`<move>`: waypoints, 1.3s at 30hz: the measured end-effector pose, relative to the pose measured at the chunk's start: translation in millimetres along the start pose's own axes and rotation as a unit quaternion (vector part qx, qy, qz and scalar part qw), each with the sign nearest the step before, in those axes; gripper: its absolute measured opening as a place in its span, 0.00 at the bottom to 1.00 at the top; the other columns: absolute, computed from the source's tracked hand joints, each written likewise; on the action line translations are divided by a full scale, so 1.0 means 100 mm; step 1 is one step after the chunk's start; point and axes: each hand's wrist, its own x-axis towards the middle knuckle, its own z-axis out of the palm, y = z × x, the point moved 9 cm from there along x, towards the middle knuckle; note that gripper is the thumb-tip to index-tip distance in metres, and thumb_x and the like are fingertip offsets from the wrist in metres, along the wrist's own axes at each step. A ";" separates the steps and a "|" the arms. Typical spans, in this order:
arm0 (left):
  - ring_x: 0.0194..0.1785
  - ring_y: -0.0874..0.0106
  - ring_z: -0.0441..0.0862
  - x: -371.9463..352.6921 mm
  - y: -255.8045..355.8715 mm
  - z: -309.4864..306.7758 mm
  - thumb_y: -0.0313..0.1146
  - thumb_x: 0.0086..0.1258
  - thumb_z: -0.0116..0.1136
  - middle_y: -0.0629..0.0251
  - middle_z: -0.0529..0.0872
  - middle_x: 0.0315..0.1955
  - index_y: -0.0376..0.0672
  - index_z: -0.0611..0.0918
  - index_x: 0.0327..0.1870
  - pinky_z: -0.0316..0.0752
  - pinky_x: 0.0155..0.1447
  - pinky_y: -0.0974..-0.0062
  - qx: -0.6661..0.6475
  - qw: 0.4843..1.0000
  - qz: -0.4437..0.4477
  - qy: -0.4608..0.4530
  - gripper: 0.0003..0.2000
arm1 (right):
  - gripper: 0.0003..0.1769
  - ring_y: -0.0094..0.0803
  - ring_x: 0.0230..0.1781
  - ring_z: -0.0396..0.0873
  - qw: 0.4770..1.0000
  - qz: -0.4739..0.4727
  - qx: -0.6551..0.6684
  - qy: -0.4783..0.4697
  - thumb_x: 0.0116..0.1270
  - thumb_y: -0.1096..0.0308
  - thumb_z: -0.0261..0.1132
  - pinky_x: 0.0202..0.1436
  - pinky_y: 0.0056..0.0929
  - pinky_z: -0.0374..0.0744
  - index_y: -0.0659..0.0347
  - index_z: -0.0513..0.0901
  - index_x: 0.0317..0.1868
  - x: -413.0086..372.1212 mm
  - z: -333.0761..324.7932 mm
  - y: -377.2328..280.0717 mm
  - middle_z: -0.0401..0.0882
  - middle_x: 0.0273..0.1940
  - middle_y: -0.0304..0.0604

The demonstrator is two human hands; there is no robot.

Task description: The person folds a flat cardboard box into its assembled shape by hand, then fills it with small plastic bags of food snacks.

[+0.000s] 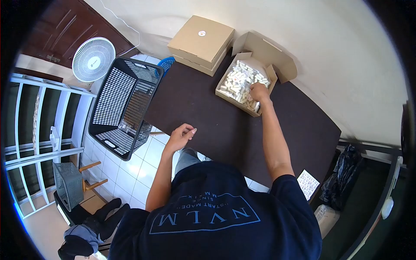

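My right hand point(260, 92) reaches into an open cardboard box point(237, 103) at the back of the dark table. Its fingers are curled down among small clear plastic packets point(237, 82) of pale, stubby pieces. What the fingertips grip is hidden. The box's lid point(272, 54) stands raised toward the wall. Over the table's near left edge rests my left hand point(182, 137), fingers loosely bent and a little apart, with nothing visible in it.
Closed cardboard boxes point(199, 41) are stacked left of the open one. A black plastic crate point(113, 97) stands off the table's left side, near a white fan point(93, 59). A patterned card point(307, 184) lies at the right edge of the brown table point(190, 95).
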 end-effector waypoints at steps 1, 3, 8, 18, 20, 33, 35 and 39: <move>0.33 0.76 0.79 0.00 -0.02 -0.01 0.39 0.71 0.60 0.63 0.83 0.29 0.37 0.80 0.44 0.74 0.38 0.77 -0.008 1.000 0.005 0.009 0.13 | 0.18 0.44 0.50 0.83 0.998 -0.008 -0.060 -0.018 0.57 0.64 0.67 0.57 0.40 0.78 0.57 0.85 0.48 0.00 0.01 -0.03 0.85 0.45 0.53; 0.32 0.74 0.80 -0.01 -0.07 -0.01 0.40 0.70 0.61 0.61 0.84 0.28 0.36 0.81 0.43 0.74 0.39 0.75 -0.015 1.000 0.011 0.018 0.14 | 0.18 0.48 0.53 0.81 0.996 0.007 -0.085 -0.040 0.58 0.66 0.65 0.58 0.41 0.78 0.60 0.84 0.50 -0.11 -0.11 -0.10 0.82 0.50 0.55; 0.32 0.74 0.81 -0.05 -0.08 -0.06 0.41 0.69 0.61 0.61 0.84 0.28 0.36 0.81 0.43 0.75 0.39 0.75 -0.014 1.000 0.004 0.024 0.15 | 0.25 0.58 0.60 0.74 0.992 -0.001 0.024 0.126 0.60 0.62 0.66 0.63 0.46 0.74 0.68 0.79 0.55 -0.41 -0.61 -0.52 0.72 0.60 0.62; 0.34 0.77 0.79 -0.16 -0.20 -0.14 0.39 0.72 0.59 0.66 0.82 0.30 0.38 0.79 0.45 0.74 0.37 0.79 -0.005 1.000 -0.014 0.023 0.12 | 0.42 0.60 0.78 0.36 0.996 -0.073 -0.038 0.042 0.74 0.40 0.39 0.76 0.59 0.42 0.62 0.48 0.77 -0.09 0.29 -0.92 0.38 0.78 0.58; 0.34 0.77 0.79 -0.20 -0.26 -0.14 0.39 0.72 0.59 0.66 0.82 0.30 0.38 0.79 0.45 0.74 0.37 0.79 -0.006 0.999 -0.019 0.025 0.12 | 0.42 0.60 0.78 0.36 0.995 -0.075 -0.041 0.060 0.74 0.39 0.39 0.76 0.59 0.41 0.62 0.48 0.77 -0.15 0.26 -0.92 0.38 0.78 0.58; 0.33 0.77 0.79 -0.17 -0.23 -0.18 0.39 0.72 0.59 0.65 0.82 0.28 0.37 0.79 0.45 0.74 0.37 0.78 -0.001 1.000 0.005 0.028 0.13 | 0.44 0.58 0.78 0.32 0.995 -0.081 -0.043 0.051 0.73 0.36 0.41 0.75 0.63 0.39 0.60 0.48 0.77 -0.25 0.28 -1.00 0.34 0.78 0.58; 0.33 0.75 0.80 -0.13 -0.30 -0.22 0.40 0.71 0.60 0.63 0.83 0.29 0.37 0.80 0.45 0.75 0.38 0.76 -0.005 0.999 0.006 0.038 0.14 | 0.42 0.59 0.78 0.35 0.993 -0.088 -0.034 0.076 0.73 0.38 0.42 0.75 0.63 0.38 0.62 0.53 0.76 -0.35 0.29 -1.07 0.39 0.78 0.59; 0.34 0.71 0.83 -0.17 -0.40 -0.34 0.46 0.69 0.61 0.61 0.86 0.30 0.39 0.81 0.44 0.77 0.40 0.71 -0.001 0.998 0.030 0.058 0.17 | 0.42 0.57 0.78 0.38 0.989 -0.127 -0.054 0.056 0.74 0.40 0.39 0.79 0.49 0.33 0.68 0.55 0.74 -0.21 0.59 -1.04 0.46 0.76 0.63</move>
